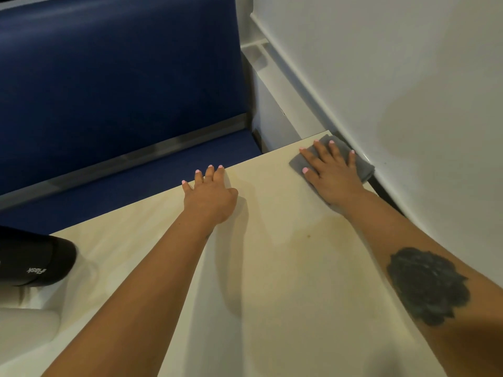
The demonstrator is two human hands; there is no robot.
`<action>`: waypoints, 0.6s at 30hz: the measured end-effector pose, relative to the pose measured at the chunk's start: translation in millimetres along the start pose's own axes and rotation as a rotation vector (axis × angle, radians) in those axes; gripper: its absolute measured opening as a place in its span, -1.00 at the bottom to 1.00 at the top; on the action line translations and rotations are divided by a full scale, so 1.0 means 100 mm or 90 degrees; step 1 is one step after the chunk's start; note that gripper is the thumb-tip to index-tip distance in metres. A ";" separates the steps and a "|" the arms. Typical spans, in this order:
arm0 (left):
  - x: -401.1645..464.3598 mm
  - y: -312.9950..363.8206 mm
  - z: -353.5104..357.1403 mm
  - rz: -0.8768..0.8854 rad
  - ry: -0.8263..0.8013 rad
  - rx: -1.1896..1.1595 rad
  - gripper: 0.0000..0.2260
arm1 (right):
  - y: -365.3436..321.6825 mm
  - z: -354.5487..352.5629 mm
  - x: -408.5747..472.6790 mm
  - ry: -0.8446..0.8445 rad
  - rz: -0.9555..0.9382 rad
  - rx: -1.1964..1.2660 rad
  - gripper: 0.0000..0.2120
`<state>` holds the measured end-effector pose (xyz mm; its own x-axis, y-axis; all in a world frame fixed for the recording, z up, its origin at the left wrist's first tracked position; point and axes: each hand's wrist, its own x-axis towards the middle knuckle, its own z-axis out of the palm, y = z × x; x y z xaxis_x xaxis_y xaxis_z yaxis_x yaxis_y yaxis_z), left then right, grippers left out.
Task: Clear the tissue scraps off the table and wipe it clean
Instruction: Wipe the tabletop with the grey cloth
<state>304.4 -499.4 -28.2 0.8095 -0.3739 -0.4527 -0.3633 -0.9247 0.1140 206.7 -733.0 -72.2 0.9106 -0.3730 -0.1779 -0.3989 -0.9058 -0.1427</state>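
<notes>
Beside table point(272, 268), black bottle point(30, 257) reads "Flask".

**Lighting / img quality**

Dim, warm indoor light, low contrast. Soft shadows fall beside left hand point(209, 197), right of its fingers, and along that forearm. Faint sheen on table point(272, 268) below right hand's point(333, 172) fingers. Wide-angle bend at edges; forearms near bottom slightly soft. No hard glare.

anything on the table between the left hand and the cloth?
No. In the head view, only bare tabletop lies between the left hand at the far edge and the grey cloth under the right hand. No scraps there.
</notes>
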 end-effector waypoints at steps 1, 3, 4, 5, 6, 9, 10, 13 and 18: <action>0.00 0.00 0.01 -0.001 0.000 0.000 -0.49 | -0.06 0.00 0.01 -0.003 -0.009 0.000 -0.52; 0.00 0.00 0.02 -0.001 0.001 0.001 -0.49 | -0.11 0.04 -0.13 -0.002 -0.081 -0.015 -0.51; 0.01 -0.01 0.03 0.000 0.004 0.005 -0.49 | -0.10 0.05 -0.27 -0.003 -0.125 -0.016 -0.50; 0.01 -0.02 0.04 0.002 0.008 0.010 -0.49 | -0.05 0.06 -0.43 -0.004 -0.158 -0.007 -0.48; 0.01 -0.02 0.05 0.004 0.010 0.014 -0.49 | 0.03 0.07 -0.59 -0.005 -0.172 0.008 -0.47; 0.02 -0.02 0.07 0.009 0.020 0.007 -0.50 | 0.30 0.06 -0.75 -0.007 -0.114 0.028 -0.44; 0.02 -0.03 0.07 0.013 0.023 -0.005 -0.50 | 0.33 0.05 -0.70 -0.009 -0.081 0.024 -0.45; 0.02 -0.03 0.08 0.015 0.033 -0.043 -0.50 | 0.17 0.04 -0.50 -0.015 -0.015 0.011 -0.52; -0.03 -0.01 0.14 0.014 0.086 -0.005 -0.44 | 0.09 0.12 -0.92 -0.016 -0.145 -0.010 -0.44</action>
<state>295.5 -496.2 -39.1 0.8563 -0.4003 -0.3264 -0.3788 -0.9163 0.1302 117.8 -704.3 -68.8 0.9739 -0.1539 -0.1670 -0.1817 -0.9692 -0.1663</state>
